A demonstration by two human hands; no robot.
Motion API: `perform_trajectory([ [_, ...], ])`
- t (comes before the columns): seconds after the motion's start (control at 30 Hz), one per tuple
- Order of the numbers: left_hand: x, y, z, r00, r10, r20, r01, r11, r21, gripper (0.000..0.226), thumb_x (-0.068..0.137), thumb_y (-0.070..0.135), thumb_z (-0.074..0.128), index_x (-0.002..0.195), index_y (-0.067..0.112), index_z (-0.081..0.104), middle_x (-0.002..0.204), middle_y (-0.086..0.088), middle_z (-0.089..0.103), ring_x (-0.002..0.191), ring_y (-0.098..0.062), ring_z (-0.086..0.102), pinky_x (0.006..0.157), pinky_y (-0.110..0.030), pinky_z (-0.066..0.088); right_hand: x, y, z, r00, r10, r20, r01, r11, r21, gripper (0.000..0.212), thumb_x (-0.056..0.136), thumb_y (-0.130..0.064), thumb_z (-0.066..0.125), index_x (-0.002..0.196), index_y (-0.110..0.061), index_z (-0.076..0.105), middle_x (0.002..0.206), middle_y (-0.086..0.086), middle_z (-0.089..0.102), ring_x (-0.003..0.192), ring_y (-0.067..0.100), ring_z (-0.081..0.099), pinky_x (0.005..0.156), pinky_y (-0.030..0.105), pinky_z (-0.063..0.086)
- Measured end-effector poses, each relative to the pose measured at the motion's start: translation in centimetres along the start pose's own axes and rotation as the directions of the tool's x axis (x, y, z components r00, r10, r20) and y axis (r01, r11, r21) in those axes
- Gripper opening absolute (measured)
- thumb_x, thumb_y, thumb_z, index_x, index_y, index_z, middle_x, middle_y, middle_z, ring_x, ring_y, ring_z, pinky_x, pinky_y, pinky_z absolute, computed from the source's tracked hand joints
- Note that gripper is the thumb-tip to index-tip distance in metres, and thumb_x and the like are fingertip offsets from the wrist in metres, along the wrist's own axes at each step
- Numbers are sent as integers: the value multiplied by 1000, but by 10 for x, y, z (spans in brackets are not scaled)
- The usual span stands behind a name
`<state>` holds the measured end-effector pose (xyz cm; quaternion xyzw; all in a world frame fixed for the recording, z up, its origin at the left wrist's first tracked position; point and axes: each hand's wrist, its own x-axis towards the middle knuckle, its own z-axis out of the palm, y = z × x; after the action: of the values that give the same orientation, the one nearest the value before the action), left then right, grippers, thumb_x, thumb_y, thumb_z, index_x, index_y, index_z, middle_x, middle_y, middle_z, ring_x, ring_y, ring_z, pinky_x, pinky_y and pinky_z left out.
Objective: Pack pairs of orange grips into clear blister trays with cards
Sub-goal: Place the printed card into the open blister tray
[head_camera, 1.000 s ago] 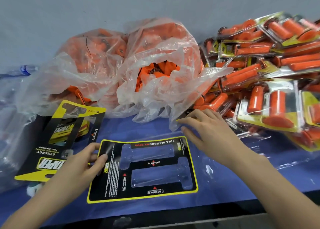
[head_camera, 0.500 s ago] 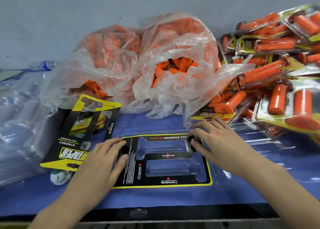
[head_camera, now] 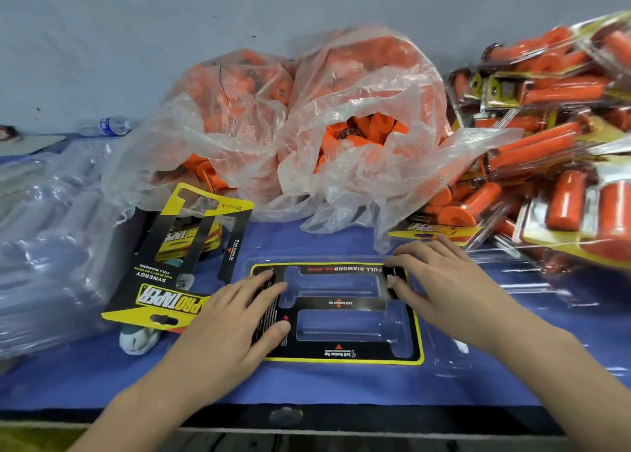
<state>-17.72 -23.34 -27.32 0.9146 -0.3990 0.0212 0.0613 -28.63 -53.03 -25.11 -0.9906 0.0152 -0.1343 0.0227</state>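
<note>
Left grip [head_camera: 239, 318] and right grip [head_camera: 440, 274] cover the card's [head_camera: 338, 303] ends.

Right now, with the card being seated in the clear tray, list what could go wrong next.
1. The card may sit crooked in the tray; if its cut-outs miss the two moulded pockets, pressing could crease it.
2. The loose flap of the bag hangs right at the tray's far edge and could get trapped in the pack.
3. The pile of finished packs leans toward the tray and might slide onto it.
</note>
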Motion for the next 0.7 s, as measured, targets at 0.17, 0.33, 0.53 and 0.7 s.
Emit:
perform_trajectory([
  [0.17,2,-11,-4,999,-26,20,25,998,51,78,86,76,-1,153,41,19,159,15,21,144,-6,23,115,-25,18,0,5,-4,999,13,44,-15,999,46,36,98,-41,36,122,-27,58,128,-12,58,123,14,51,114,29,13],
  [0.33,1,-4,-9,999,1,-53,2,998,62,73,92,68,12,148,30,40,153,9,36,140,-13,35,112,-30,30,1,6,-2,998,33,52,-36,998,59,20,100,-38,39,112,-31,53,123,-15,56,119,11,51,117,31,10],
  [0.53,9,52,-8,885,370,-281,-379,925,26,38,101,42,44,132,24,57,145,2,48,134,-20,45,110,-40,38,1,4,-3,998,41,57,-44,997,60,18,100,-36,42,109,-29,56,117,-12,58,114,15,50,117,33,15],
  [0.7,24,95,4,780,600,-180,-591,800,106,37,101,44,45,132,27,55,150,6,45,141,-18,37,117,-41,30,1,3,-3,997,37,63,-41,997,62,18,99,-36,43,107,-26,56,115,-9,60,114,16,52,117,34,16],
])
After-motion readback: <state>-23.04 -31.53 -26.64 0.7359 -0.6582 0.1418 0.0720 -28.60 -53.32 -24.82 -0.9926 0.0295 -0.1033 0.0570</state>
